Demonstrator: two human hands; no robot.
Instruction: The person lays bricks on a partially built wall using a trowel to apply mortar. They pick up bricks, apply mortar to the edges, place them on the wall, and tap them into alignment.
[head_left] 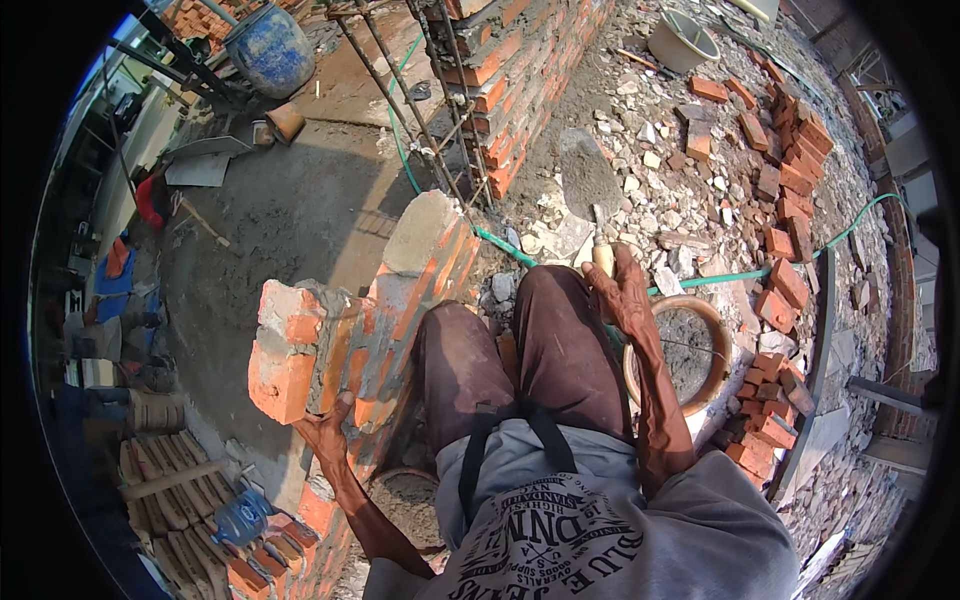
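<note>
My right hand [626,290] is closed round the pale handle of a trowel [592,180], just beyond my right knee. Grey mortar covers the trowel's blade, which points away from me over the rubble. To the left, my left hand [326,428] grips the lower edge of an orange brick [278,385] at the raised end of a low brick wall [425,285]. The thumb lies up along the brickwork and the fingers are partly hidden beneath the brick. Wet mortar [418,235] lies smoothed on the wall's far part.
A round tub [722,330] of mortar stands by my right forearm. Loose bricks [795,170] and a green hose [715,278] lie on the right. Thin steel rods [405,100] rise beside a taller brick wall [510,90]. A blue drum [268,50] stands far left.
</note>
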